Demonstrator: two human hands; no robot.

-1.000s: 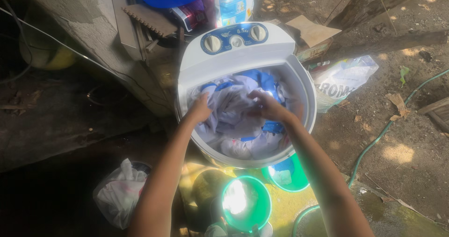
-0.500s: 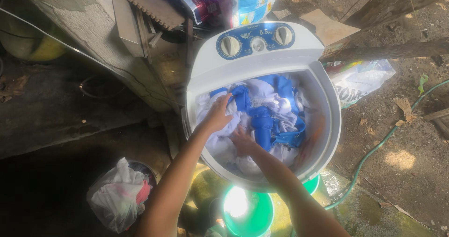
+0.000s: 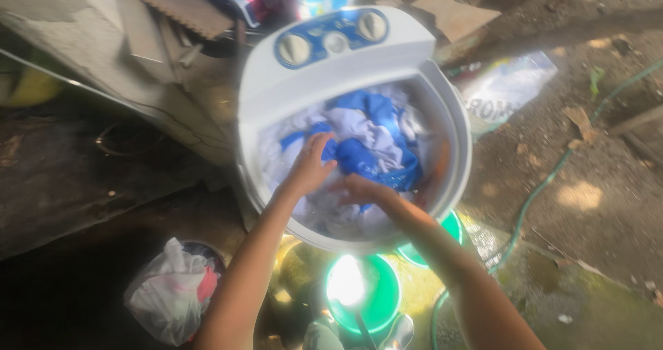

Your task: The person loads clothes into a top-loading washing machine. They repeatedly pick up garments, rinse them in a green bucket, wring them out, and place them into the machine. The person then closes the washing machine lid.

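Outdoor dirt yard, rough concrete wall at left, green hose (image 3: 545, 184) trailing over the ground at right. Round white plastic top-loading washing machine (image 3: 452, 125) in mid frame, blue control panel with three dials (image 3: 333, 38) at its far rim. Tub packed with wet blue and white laundry (image 3: 369, 143), heaped toward the tub's centre and far-right wall. Left hand (image 3: 309, 168) down inside at the near-left rim, fingers curled over a blue fold, seemingly gripping cloth, though contact partly hidden. Right hand (image 3: 359, 188) just beside it at the near rim, palm down, fingers pressed into the pile; closed or flat, cannot tell. Compared with a second ago: hands drawn in from the tub's middle toward the near edge and closer together, more blue fabric turned up on top, white pieces pushed aside. Likely still churning or sorting the load by hand. Below the machine: green plastic bucket (image 3: 373, 302) with glare on water, second green basin (image 3: 452, 229) partly hidden under the rim, tied white plastic bag (image 3: 169, 291) at lower left.
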